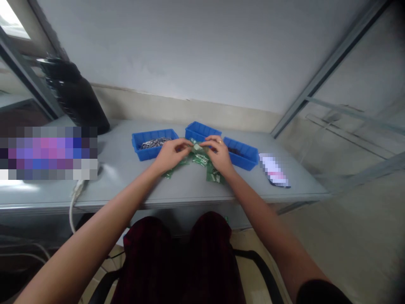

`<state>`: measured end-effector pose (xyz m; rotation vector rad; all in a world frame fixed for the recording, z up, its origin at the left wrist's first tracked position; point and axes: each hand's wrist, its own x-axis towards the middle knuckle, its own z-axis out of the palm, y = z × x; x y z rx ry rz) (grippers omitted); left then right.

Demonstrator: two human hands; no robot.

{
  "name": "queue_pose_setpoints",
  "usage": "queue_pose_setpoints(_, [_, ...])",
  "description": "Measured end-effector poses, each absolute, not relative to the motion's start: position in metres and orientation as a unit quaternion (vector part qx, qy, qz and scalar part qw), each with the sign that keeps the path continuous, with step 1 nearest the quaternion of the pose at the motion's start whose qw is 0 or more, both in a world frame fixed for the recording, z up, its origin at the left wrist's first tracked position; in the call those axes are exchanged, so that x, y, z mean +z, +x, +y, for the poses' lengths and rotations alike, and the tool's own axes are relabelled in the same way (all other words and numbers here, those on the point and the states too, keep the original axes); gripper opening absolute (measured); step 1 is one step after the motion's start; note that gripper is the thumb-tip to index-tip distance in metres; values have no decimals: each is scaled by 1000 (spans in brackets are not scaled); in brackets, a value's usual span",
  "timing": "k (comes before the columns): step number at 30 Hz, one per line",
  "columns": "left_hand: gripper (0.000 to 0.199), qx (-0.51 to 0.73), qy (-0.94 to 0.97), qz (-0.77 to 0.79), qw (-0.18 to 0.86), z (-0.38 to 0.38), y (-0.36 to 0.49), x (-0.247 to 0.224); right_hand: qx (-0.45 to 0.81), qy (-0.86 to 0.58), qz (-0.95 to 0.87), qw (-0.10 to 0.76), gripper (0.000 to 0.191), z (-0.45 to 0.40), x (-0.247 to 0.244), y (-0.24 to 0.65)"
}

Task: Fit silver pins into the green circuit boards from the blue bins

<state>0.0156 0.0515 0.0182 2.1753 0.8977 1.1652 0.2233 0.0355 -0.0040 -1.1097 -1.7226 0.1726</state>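
Observation:
Between my two hands is a small green-tinted plastic bag (197,147), pinched at its two sides. My left hand (174,153) closes thumb and fingertips on its left edge. On its right edge the fingers of my right hand (217,153), which wears a ring, are closed too. Just below lie several more green bags (215,175) with small parts inside. Beside my left hand stands a blue bin (136,145) of slim metal pieces. Another blue bin (248,157), holding dark small parts, is right of my right hand. A third blue bin (202,128) sits behind; its contents are mostly hidden.
The grey table (123,181) runs along a wall. A black bottle (77,97) stands at the back left, near a blurred-out object (47,152) and a white cable (75,194). A partly blurred flat item (274,169) lies on the right. Metal frame posts (319,76) rise at the side.

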Motion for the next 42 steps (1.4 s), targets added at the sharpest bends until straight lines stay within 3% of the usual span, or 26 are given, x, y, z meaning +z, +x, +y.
queue_pose_setpoints(6, [26,428,794,329,278,49,17,19,128,-454,-713,518,26,39,-9,225])
queue_pose_setpoints(13, [17,441,775,335,305,51,19,18,178,-455,-692,531,27,37,-8,222])
queue_pose_setpoints(20, [58,486,729,321,360,57,19,12,205,-417,-719,517,18,28,0,217])
queue_pose_setpoints(26, [24,479,746,336,318,60,19,7,185,-419,-713,531,9,33,-4,217])
queue_pose_setpoints(29, [21,466,766,340,284,59,19,10,195,-421,-705,536,8,34,-7,217])
queue_pose_setpoints(34, [22,461,790,344,213,57,18,14,232,-428,-686,541,41,33,-5,217])
queue_pose_setpoints(39, [26,444,782,358,251,56,17,13,133,-434,-737,500,16,32,-1,218])
queue_pose_setpoints(42, [27,461,785,342,232,53,17,15,62,-441,-734,513,19,31,0,217])
